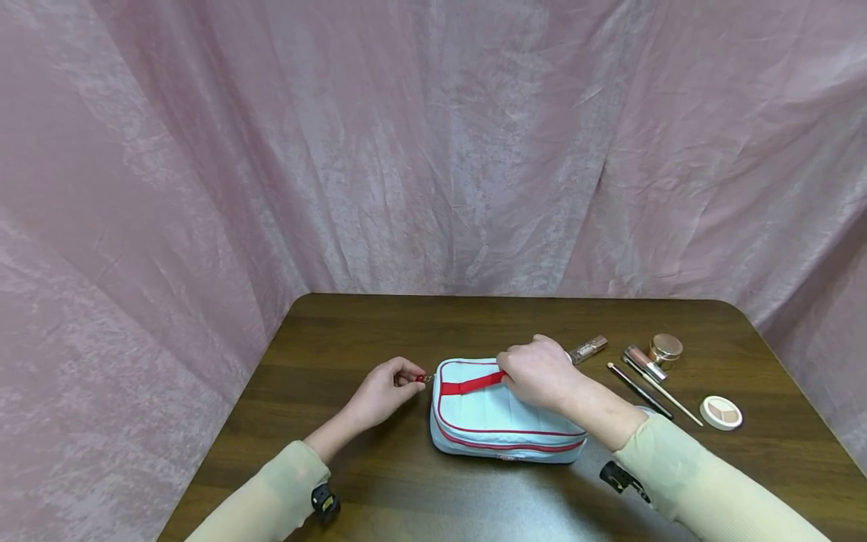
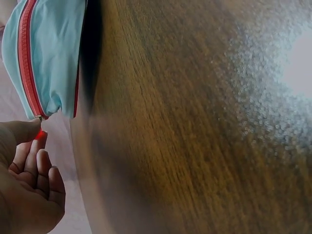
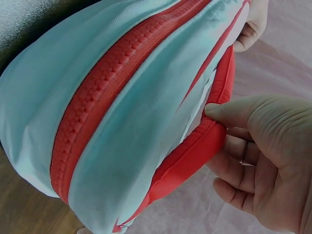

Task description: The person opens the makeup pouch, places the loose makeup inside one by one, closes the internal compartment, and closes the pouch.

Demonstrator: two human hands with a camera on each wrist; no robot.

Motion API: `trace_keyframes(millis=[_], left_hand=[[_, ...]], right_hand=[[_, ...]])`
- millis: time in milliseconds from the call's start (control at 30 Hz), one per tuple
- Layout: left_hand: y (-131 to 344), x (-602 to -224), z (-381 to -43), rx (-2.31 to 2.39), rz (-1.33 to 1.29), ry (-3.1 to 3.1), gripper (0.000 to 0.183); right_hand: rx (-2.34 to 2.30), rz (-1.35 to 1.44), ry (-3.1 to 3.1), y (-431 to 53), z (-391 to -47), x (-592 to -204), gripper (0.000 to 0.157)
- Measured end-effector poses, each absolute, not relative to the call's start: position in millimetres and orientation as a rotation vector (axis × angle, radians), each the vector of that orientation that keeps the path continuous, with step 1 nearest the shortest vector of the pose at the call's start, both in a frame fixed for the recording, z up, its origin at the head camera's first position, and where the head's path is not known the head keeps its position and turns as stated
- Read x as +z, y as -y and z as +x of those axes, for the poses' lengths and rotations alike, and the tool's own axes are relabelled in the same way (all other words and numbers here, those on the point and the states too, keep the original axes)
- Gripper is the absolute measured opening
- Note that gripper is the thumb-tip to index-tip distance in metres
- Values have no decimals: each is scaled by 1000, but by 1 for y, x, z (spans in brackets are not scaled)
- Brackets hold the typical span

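Light-blue bag (image 1: 501,415) with red piping lies near the middle of the wooden surface (image 1: 339,324); the clock directions here take it as the dial's centre in the head view. At nine o'clock, the left hand (image 1: 382,391) pinches a small red pull (image 1: 421,378) between thumb and forefinger at the end of the red zipper (image 2: 27,63), its other fingers loosely bent. Over the bag's one o'clock side, the right hand (image 1: 538,373) pinches the red handle (image 1: 470,385), thumb against fingers, and the strap bows away from the fabric.

At two o'clock, just beyond the right hand, lies a glittery tube (image 1: 588,349). Between two and three sit a gold-lidded jar (image 1: 666,348) and, just beside it, a pinkish tube (image 1: 646,361). Towards three o'clock lie a dark slim stick (image 1: 640,391), a pale thin stick (image 1: 667,393) and, farthest out, a round white compact (image 1: 721,413). A pink curtain (image 1: 433,150) hangs at twelve, past the surface's edge.
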State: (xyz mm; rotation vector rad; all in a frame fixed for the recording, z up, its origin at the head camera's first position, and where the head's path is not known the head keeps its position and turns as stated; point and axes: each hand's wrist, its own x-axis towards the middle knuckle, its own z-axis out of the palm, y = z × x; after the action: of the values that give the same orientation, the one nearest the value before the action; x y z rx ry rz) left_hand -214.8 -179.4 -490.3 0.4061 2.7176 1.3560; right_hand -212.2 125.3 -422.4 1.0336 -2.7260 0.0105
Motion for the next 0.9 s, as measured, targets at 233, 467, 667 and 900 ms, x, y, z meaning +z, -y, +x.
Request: trace_keyframes(millis=[233, 467, 667, 900], left_hand=[[181, -492, -213, 1313, 483, -2723, 13], [181, -489, -209, 1307, 528, -2710, 14], [182, -487, -205, 1284, 535, -2714, 13], [183, -487, -198, 1310, 517, -2690, 14]], right_hand=[[4, 1028, 2723, -126, -212, -423, 20], [6, 1013, 2724, -127, -213, -422, 21], [8, 1009, 2719, -127, -213, -422, 21], [33, 1008, 2702, -127, -211, -424, 21]])
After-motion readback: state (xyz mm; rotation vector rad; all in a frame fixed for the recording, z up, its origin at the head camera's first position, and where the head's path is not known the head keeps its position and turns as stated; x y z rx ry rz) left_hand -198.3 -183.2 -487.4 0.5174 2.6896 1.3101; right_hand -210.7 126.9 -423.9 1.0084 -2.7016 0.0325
